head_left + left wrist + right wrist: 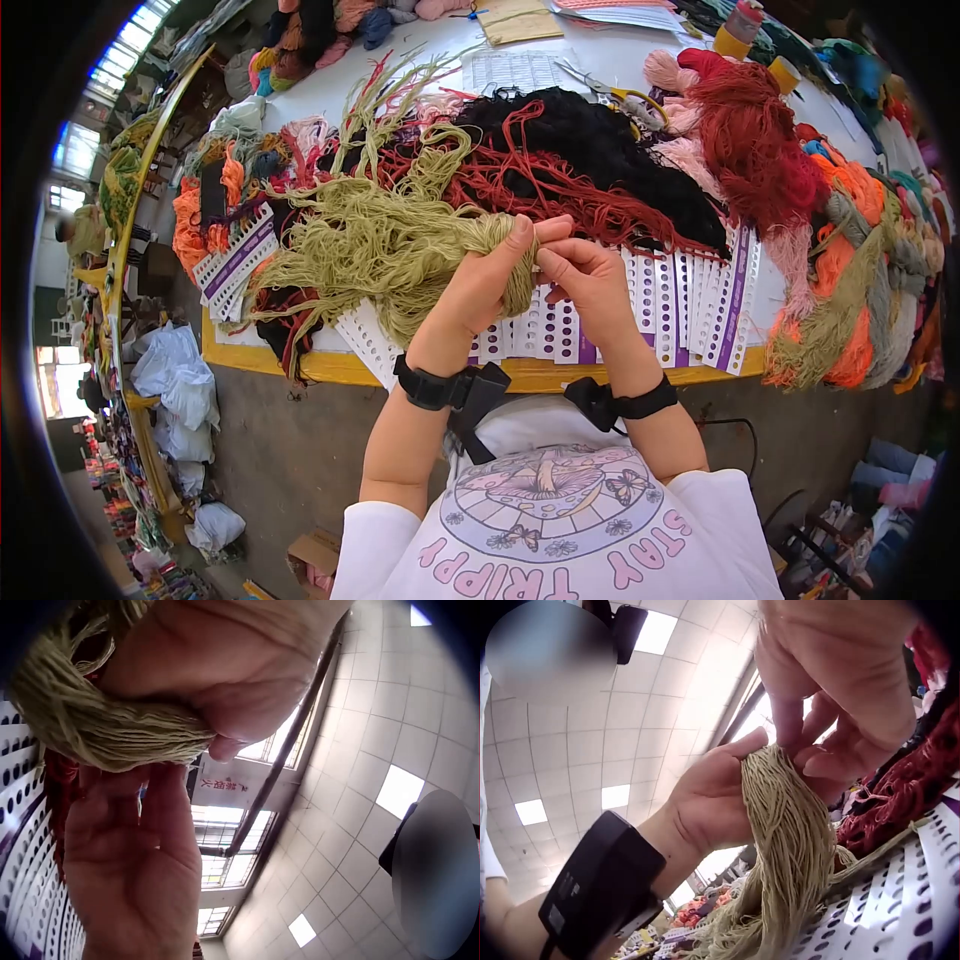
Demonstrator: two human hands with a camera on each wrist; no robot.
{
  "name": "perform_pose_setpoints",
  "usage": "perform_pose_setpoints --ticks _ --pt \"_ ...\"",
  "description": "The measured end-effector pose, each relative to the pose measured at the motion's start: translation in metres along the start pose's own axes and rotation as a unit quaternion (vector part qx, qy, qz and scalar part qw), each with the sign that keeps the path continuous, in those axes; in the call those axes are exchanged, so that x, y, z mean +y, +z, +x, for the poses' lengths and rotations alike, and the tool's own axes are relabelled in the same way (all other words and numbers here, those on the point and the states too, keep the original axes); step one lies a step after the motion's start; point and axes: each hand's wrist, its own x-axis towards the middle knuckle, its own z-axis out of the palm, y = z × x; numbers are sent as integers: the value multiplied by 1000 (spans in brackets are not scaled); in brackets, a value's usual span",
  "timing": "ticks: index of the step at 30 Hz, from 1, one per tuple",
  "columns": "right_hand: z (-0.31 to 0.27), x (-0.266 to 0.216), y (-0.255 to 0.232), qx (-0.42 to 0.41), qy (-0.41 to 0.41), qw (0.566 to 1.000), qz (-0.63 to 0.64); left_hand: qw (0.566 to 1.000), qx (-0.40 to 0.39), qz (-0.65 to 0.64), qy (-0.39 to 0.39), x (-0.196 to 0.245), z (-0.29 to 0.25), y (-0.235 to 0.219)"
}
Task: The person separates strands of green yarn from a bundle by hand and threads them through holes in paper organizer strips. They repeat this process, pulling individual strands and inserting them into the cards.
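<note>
A thick hank of olive-green yarn (370,240) spreads loosely over the table, its looped end raised at the front. My left hand (485,280) grips that looped end, the strands lying across the palm under the thumb. Close beside it, my right hand (592,285) has thumb and fingertips drawn together at the top of the loop, pinching at the yarn. In the right wrist view the yarn (787,840) hangs down from between both hands. Behind the hands lie dark red yarn (520,180) and black yarn (590,140).
White punched cards (655,305) with purple bands line the table's yellow front edge (400,370). Scissors (630,95) lie at the back, near a bottle (738,28). More yarn, red (745,120) and orange (848,270), is heaped on the right. White bags (178,375) stand at the left.
</note>
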Motion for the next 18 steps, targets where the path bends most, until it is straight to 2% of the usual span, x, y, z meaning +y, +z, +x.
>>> perform_pose_setpoints --ticks 2,8,14,18 --pt "-2 0 0 -5 14 999 37 1000 -4 15 4 -1 -3 1" --pt "-8 -1 4 -2 15 1000 -26 999 -2 42 23 -6 -6 0" --pt "-5 1 -3 35 8 995 91 998 40 -38 -13 -2 -11 -10" --pt "-4 0 -7 -26 63 978 199 998 33 -62 -2 -4 -12 -11"
